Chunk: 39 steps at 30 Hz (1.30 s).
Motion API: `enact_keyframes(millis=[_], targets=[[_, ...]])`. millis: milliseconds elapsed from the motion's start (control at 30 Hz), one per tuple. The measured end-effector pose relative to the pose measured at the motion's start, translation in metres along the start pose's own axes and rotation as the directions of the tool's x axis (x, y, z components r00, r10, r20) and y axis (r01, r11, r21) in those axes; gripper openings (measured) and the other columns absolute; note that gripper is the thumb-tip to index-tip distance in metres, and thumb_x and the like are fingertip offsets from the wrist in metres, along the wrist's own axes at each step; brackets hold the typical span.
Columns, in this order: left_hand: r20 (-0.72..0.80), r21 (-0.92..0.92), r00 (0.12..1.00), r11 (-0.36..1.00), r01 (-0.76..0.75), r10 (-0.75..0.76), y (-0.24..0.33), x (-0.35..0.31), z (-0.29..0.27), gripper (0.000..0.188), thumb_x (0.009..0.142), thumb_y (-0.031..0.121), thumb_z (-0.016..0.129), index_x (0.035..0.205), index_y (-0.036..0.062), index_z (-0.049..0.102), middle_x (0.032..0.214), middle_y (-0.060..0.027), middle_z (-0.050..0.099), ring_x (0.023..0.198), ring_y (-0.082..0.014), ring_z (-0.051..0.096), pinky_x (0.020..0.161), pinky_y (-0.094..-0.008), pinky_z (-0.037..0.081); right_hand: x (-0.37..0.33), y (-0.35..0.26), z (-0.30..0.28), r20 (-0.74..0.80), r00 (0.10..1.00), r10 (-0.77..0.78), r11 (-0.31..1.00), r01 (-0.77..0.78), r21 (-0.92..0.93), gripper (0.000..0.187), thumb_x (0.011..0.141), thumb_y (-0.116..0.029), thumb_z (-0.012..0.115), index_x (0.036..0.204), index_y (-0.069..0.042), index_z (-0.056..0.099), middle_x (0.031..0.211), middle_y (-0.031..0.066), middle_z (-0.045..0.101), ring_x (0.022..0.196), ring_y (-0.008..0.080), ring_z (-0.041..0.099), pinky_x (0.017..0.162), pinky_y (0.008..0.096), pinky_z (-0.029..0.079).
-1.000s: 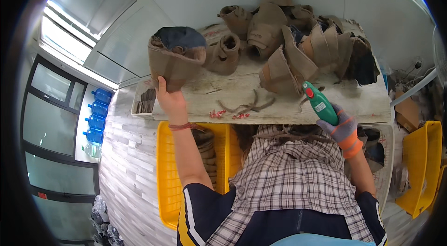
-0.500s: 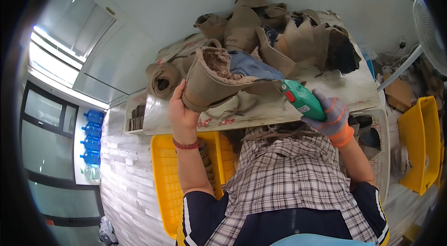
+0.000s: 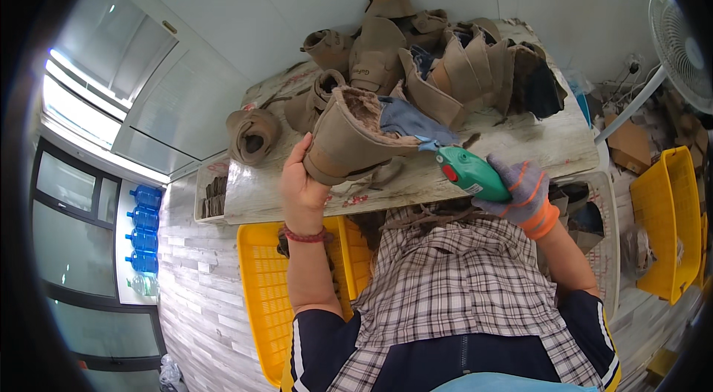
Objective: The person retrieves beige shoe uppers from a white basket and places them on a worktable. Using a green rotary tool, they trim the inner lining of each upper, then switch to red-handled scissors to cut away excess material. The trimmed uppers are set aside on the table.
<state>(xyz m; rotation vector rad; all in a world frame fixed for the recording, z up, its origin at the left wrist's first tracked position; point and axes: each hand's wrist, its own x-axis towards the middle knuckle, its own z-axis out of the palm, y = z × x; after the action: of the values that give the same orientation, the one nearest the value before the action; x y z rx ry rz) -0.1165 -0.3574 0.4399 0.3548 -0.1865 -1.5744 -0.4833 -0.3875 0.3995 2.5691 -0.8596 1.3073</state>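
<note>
My bare left hand [image 3: 303, 188], with a red bracelet at the wrist, grips a brown shoe upper [image 3: 349, 143] by its closed, rounded end. The upper has a fuzzy tan lining and a blue fabric inside, and it is held over the table's front. My right hand [image 3: 526, 197], in a grey and orange glove, is wrapped round a green handheld electric cutter [image 3: 475, 173] with a red button. The cutter's blue tip meets the upper's edge at its right end. A small dark strip [image 3: 471, 141] shows just behind the cutter.
More brown uppers [image 3: 379, 58] are heaped on the worn table [image 3: 260, 191]. A yellow basket [image 3: 256, 266] stands below at left, and a pale crate [image 3: 607, 243] with pieces at right. A yellow bin [image 3: 665, 229] and a white fan [image 3: 679, 50] are farther right.
The upper has shifted slightly right and down in my left hand. The cutter has come left, closer to my left hand, its tip further along the upper's edge.
</note>
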Motion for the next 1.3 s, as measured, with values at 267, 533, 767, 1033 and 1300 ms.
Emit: enact_keyframes(millis=[267,533,767,1033,1300], targets=[[0.058,0.017,0.997,0.998,-0.055,0.054,-0.023,-0.010,0.015,0.036,0.096,0.014,0.042,0.126,-0.0051,0.045,0.128,-0.0197,0.051,0.117,-0.0315,0.050,0.101,-0.0452,0.041,0.008,-0.023,-0.002,0.033,0.999,0.012,1.000,-0.013,0.021,0.071,0.056,-0.040,0.084,0.113,-0.005,0.059,0.059,0.0045,0.055,0.049,0.0213,0.051,0.048,0.0323,0.042],[0.177,0.197,0.923,0.907,-0.373,0.341,-0.052,-0.034,0.027,0.039,0.097,0.015,0.041,0.134,0.0012,0.039,0.136,-0.0142,0.043,0.124,-0.0290,0.043,0.104,-0.0455,0.036,0.019,-0.038,0.000,0.084,0.988,0.131,0.934,-0.152,0.324,0.065,0.059,-0.036,0.084,0.110,-0.003,0.060,0.069,0.0113,0.063,0.057,0.0254,0.062,0.052,0.0324,0.048],[0.414,0.342,0.799,0.738,-0.582,0.437,-0.072,-0.041,0.005,0.041,0.095,0.008,0.046,0.135,0.0043,0.039,0.134,-0.0113,0.046,0.123,-0.0268,0.045,0.103,-0.0465,0.037,0.028,-0.045,0.000,0.229,0.943,0.241,0.789,-0.328,0.519,0.067,0.062,-0.034,0.083,0.114,0.000,0.058,0.082,0.0155,0.067,0.071,0.0273,0.067,0.062,0.0315,0.052],[0.479,0.671,0.750,0.359,-0.648,0.457,-0.086,-0.031,-0.026,0.025,0.091,0.007,0.057,0.115,0.0033,0.057,0.114,-0.0061,0.060,0.101,-0.0197,0.056,0.084,-0.0331,0.044,0.035,-0.046,-0.002,0.312,0.879,0.361,0.655,-0.477,0.586,0.067,0.066,-0.030,0.082,0.119,0.000,0.055,0.089,0.0139,0.068,0.077,0.0195,0.067,0.068,0.0285,0.053],[0.810,0.528,0.567,-0.607,-0.594,0.149,-0.087,-0.024,-0.011,0.027,0.080,0.005,0.060,0.107,0.0005,0.061,0.109,-0.0185,0.059,0.101,-0.0385,0.053,0.090,-0.0459,0.039,0.038,-0.046,-0.002,0.248,0.871,0.425,0.661,-0.485,0.572,0.063,0.070,-0.027,0.080,0.121,-0.001,0.054,0.088,0.0095,0.067,0.075,0.0122,0.064,0.068,0.0257,0.052]])
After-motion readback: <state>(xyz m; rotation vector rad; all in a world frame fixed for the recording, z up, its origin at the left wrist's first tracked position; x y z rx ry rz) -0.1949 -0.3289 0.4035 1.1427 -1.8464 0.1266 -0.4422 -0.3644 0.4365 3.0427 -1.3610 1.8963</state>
